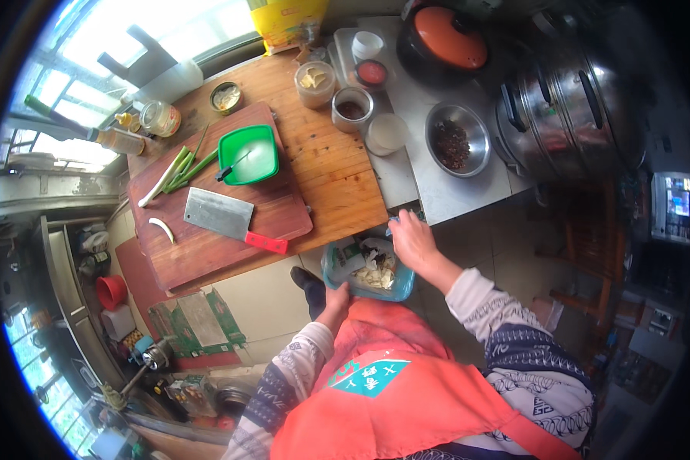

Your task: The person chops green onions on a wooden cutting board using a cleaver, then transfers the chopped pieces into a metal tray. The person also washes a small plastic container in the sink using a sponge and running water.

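Below the table's edge a blue plastic bin (401, 292) with a bag liner holds food scraps and wrappers. My left hand (338, 299) grips its near rim. Over the far right side of the bin, my right hand (411, 238) is closed on a piece of blue plastic (392, 225). On a wooden cutting board (172, 261) lie a cleaver with a red handle (218, 213), scallions (175, 172), and a small white scallion piece (161, 229). A green square container (248, 154) of white granules, with a black-handled utensil in it, stands on the board.
A steel bowl of dried spices (457, 140), a steel cup (352, 109) and plastic tubs stand at the back right, near a black pot with an orange lid (449, 37) and a large steamer (569, 115). A glass jar (160, 119) and an open tin (226, 98) stand back left.
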Demonstrator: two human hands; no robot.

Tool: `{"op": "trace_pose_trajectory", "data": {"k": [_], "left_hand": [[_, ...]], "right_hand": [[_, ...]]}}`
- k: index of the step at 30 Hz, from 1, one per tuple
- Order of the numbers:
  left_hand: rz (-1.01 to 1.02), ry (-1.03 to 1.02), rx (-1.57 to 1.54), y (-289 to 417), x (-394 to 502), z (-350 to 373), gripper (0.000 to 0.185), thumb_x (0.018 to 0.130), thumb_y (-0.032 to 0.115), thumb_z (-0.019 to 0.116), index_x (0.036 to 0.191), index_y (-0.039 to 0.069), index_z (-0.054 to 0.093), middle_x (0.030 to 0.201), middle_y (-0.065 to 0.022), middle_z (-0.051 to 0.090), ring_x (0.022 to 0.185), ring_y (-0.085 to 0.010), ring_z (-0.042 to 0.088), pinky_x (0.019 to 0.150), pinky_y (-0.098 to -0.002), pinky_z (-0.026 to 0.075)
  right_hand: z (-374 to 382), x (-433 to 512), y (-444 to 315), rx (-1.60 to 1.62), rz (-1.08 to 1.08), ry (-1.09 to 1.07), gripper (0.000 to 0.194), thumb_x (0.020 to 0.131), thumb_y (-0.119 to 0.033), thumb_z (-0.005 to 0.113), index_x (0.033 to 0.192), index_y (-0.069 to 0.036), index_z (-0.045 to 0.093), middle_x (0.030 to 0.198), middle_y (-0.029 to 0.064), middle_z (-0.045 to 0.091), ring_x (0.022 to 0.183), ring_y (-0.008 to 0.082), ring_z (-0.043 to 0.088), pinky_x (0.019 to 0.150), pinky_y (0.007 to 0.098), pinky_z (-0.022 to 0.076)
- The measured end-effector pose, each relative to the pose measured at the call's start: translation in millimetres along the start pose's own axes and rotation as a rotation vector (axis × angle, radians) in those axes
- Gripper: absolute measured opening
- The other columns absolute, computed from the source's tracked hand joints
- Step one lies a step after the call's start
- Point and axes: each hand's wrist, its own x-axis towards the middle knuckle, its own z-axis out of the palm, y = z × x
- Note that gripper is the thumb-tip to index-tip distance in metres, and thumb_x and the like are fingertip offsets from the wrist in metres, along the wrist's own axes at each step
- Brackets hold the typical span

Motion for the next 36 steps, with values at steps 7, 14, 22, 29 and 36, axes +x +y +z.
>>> {"op": "trace_pose_trajectory", "data": {"k": [7,14,22,29,36], "left_hand": [[0.033,0.084,-0.081,-29,-7,-53,0.035,0.099,0.009,0.048,0.134,0.008,0.045,0.109,-0.0094,0.063,0.082,-0.0229,0.068,0.056,-0.0302,0.061],[0.001,0.310,-0.439,-87,39,-115,0.036,0.097,0.007,0.049,0.133,0.011,0.045,0.108,-0.0089,0.064,0.078,-0.0227,0.069,0.057,-0.0297,0.061],[-0.048,0.414,-0.550,-85,125,-182,0.071,0.095,0.007,0.053,0.156,0.019,0.018,0.121,-0.0112,0.061,0.086,-0.0210,0.067,0.059,-0.0332,0.061],[0.029,0.332,-0.313,-71,266,-245,0.095,0.088,0.007,0.064,0.162,0.022,0.005,0.117,-0.0178,0.063,0.070,-0.0269,0.066,0.052,-0.0380,0.055],[0.172,0.365,-0.298,-59,342,-320,0.040,0.091,0.013,0.065,0.128,0.008,0.052,0.097,-0.0124,0.067,0.069,-0.0227,0.066,0.054,-0.0346,0.055]], "right_hand": [[3,22,-58,0.178,-0.348,0.454,0.044,0.080,-0.003,0.068,0.123,-0.011,0.068,0.106,0.0079,0.060,0.100,0.0283,0.060,0.087,0.0396,0.0518],[51,77,-55,0.062,-0.402,0.416,0.053,0.091,-0.020,0.067,0.142,-0.015,0.054,0.154,0.0126,0.043,0.142,0.0355,0.038,0.115,0.0497,0.0300],[78,76,-59,-0.053,-0.403,0.521,0.053,0.091,-0.013,0.056,0.144,-0.011,0.050,0.153,0.0156,0.044,0.142,0.0394,0.038,0.115,0.0516,0.0272],[82,78,-61,-0.089,-0.420,0.499,0.047,0.095,-0.017,0.045,0.139,-0.003,0.052,0.152,0.0237,0.043,0.140,0.0426,0.039,0.115,0.0510,0.0268],[77,81,-60,-0.109,-0.361,0.501,0.047,0.091,-0.017,0.049,0.136,-0.005,0.054,0.149,0.0225,0.045,0.137,0.0426,0.042,0.113,0.0515,0.0299]]}}
